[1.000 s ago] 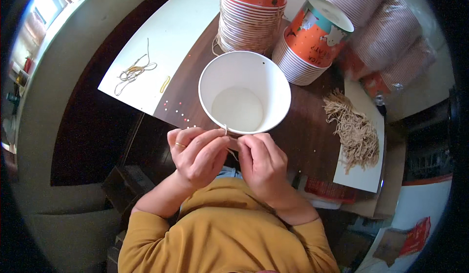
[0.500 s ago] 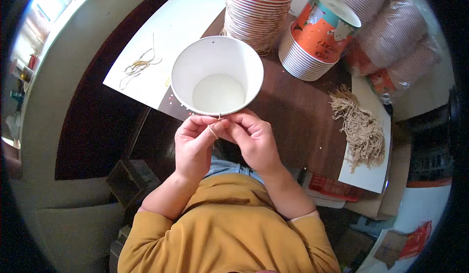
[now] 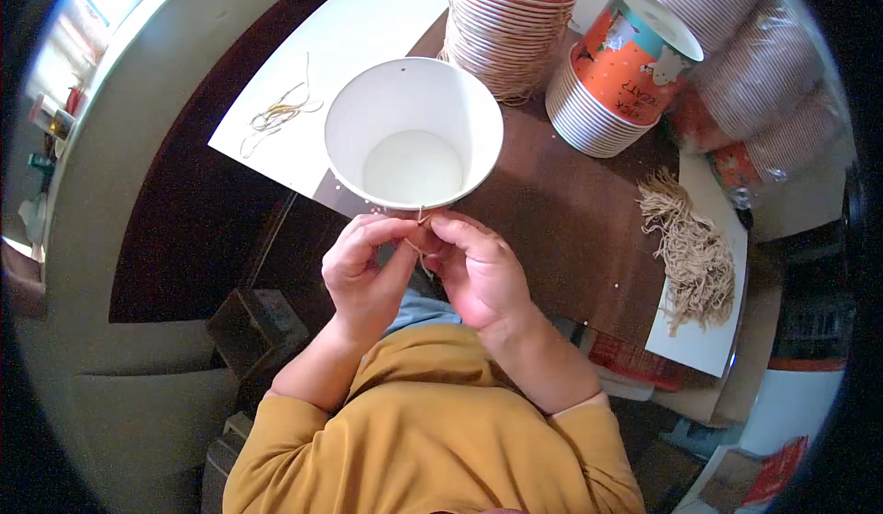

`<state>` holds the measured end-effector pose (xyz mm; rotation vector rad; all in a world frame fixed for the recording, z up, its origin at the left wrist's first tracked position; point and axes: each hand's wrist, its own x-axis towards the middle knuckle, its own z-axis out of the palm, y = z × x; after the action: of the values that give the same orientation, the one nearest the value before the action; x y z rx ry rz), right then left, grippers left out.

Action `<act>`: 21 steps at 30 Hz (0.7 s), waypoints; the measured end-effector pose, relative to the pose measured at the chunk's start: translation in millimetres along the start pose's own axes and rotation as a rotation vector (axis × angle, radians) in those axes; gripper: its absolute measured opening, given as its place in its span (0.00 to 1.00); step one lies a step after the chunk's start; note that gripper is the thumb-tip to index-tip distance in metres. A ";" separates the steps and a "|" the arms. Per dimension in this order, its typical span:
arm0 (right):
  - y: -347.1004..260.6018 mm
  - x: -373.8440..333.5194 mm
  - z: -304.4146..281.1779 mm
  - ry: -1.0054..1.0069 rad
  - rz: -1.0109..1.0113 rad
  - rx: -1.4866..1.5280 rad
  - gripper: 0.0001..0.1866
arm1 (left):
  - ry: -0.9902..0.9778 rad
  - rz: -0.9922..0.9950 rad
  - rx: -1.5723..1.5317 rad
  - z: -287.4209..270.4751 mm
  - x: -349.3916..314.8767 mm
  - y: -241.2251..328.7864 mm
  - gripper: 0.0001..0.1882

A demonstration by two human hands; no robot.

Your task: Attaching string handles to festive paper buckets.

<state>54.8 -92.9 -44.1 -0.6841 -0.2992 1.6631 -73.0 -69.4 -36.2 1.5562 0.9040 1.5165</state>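
Note:
A white-lined paper bucket (image 3: 414,100) stands in front of me, its open mouth tipped up toward me. A thin beige cord (image 3: 422,213) comes through the near rim. Just below that rim, my left hand (image 3: 368,266) pinches the cord between thumb and fingers. Close beside it, my right hand (image 3: 480,270) pinches the cord too, thumb and forefinger together. A loose end hangs between the two hands. The far rim has a small hole with no cord in it. Whether the cord is knotted is too small to tell.
Behind the bucket rises a tall stack of orange-printed buckets (image 3: 510,36) with cords hanging about it. A shorter upside-down stack (image 3: 612,82) stands to its right, near plastic-wrapped stacks (image 3: 768,63). Cut cords (image 3: 694,261) lie bundled at right; loose strands (image 3: 280,114) lie on a white sheet at left.
My fingers have shifted on the cord and sit a little farther below the rim. More cord shows between rim and fingers. The whole view has shifted slightly.

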 end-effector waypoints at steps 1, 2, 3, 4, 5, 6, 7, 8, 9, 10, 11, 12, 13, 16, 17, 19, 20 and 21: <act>-2.2 -0.3 -2.0 0.023 0.013 -0.032 0.12 | -0.028 0.136 0.170 -2.3 2.8 -0.2 0.07; -3.4 -0.1 -3.0 0.046 0.025 -0.063 0.11 | -0.055 0.273 0.340 -3.5 4.5 0.1 0.09; -3.3 0.1 -2.5 0.045 0.026 -0.064 0.11 | -0.068 0.292 0.369 -4.1 4.3 1.1 0.12; -3.3 -0.2 -1.4 0.054 -0.017 -0.091 0.11 | -0.067 0.292 0.369 -3.3 5.0 1.3 0.12; -2.7 -1.3 -0.2 0.065 -0.059 -0.118 0.10 | -0.068 0.336 0.417 -2.0 5.2 1.5 0.11; -1.9 -2.4 2.3 0.067 -0.058 -0.117 0.10 | -0.068 0.380 0.466 -0.9 5.3 1.4 0.10; -0.9 -3.5 5.5 0.061 -0.087 -0.109 0.09 | -0.069 0.378 0.465 -0.5 5.5 0.7 0.10; -0.9 -4.3 7.3 0.055 -0.118 -0.101 0.09 | -0.066 0.414 0.467 0.4 6.5 0.2 0.10; -0.6 -4.8 6.4 0.056 -0.119 -0.101 0.09 | -0.064 0.449 0.468 0.9 7.1 0.1 0.10; 0.1 -5.0 4.7 0.061 -0.129 -0.123 0.08 | -0.065 0.449 0.467 0.6 7.5 0.7 0.10; 0.6 -5.0 3.6 0.065 -0.138 -0.146 0.08 | -0.090 0.446 0.476 -0.8 8.1 1.5 0.10; 0.3 -5.1 3.2 0.064 -0.138 -0.146 0.08 | -0.115 0.443 0.485 -2.0 8.6 2.5 0.11; 0.0 -5.3 3.0 0.076 -0.132 -0.145 0.08 | -0.116 0.443 0.485 -3.0 9.0 3.5 0.11; 1.3 -5.1 4.1 0.105 -0.129 -0.142 0.08 | -0.140 0.441 0.499 -3.0 9.6 7.1 0.12; 2.3 -4.7 4.7 0.122 -0.131 -0.140 0.07 | -0.127 0.432 0.491 -2.4 10.0 7.9 0.12; 3.2 -5.2 5.0 0.134 -0.130 -0.147 0.07 | -0.116 0.424 0.482 -1.2 10.2 9.8 0.12; 3.9 -5.2 4.9 0.146 -0.126 -0.155 0.07 | -0.109 0.414 0.486 -1.3 9.7 10.5 0.12; 3.9 -4.9 3.5 0.146 -0.126 -0.155 0.07 | -0.103 0.403 0.489 -1.5 9.3 10.7 0.12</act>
<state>50.0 -97.8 -42.2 -0.8804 -0.3615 1.4727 -74.4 -65.9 -22.5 2.2594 0.9927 1.5347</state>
